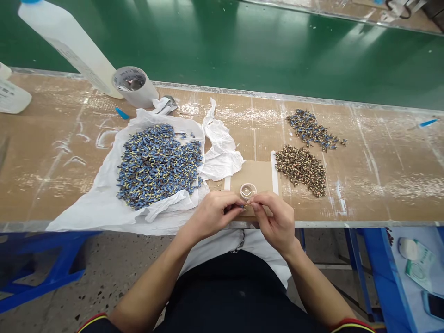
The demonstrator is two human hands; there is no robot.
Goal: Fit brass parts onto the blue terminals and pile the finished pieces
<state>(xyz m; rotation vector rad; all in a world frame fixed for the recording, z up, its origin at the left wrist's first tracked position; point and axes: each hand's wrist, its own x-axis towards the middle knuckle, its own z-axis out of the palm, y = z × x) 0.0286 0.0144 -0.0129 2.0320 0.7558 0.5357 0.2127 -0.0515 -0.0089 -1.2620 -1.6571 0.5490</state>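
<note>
My left hand pinches a tiny blue-and-yellow piece near the table's front edge; the fingers mostly cover it. Fingertip to fingertip with it, my right hand is closed in a pinch, and what it holds is too small to make out. Just beyond the fingertips sits a small clear round dish on a cardboard pad. To the left, a large heap of small blue-and-yellow pieces lies on white cloth. Small brownish-gold pieces are piled to the right.
Behind that pile is a smaller blue-and-brown heap. A crumpled white cloth lies mid-table. At the back left stand a tape roll holding something and a tall plastic bottle. Blue stools are below the table.
</note>
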